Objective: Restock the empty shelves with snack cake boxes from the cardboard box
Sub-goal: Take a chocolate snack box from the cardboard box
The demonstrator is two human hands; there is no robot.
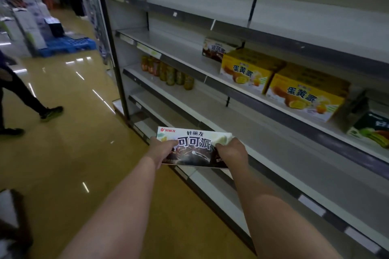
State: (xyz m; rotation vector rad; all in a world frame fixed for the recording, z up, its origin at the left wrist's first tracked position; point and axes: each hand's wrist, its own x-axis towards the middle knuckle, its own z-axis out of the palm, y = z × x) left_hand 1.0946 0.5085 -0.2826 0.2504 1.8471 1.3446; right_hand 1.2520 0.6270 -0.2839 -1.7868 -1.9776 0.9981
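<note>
I hold a white and dark brown snack cake box [194, 143] in front of me, over the lower shelf edges. My left hand [163, 150] grips its left end and my right hand [231, 152] grips its right end, thumbs on the printed face. On the upper shelf [183, 52] stand a matching brown box [214, 49], two yellow boxes [246, 70] [305, 95] and a green box [372, 130] at the far right. The cardboard box is out of view.
Several jars [168, 71] stand on the second shelf [210, 99]. The lower shelves [294, 153] are bare. A person's legs [23, 99] cross the aisle on the left. A blue pallet [67, 45] with goods sits farther back, and another person stands beyond it.
</note>
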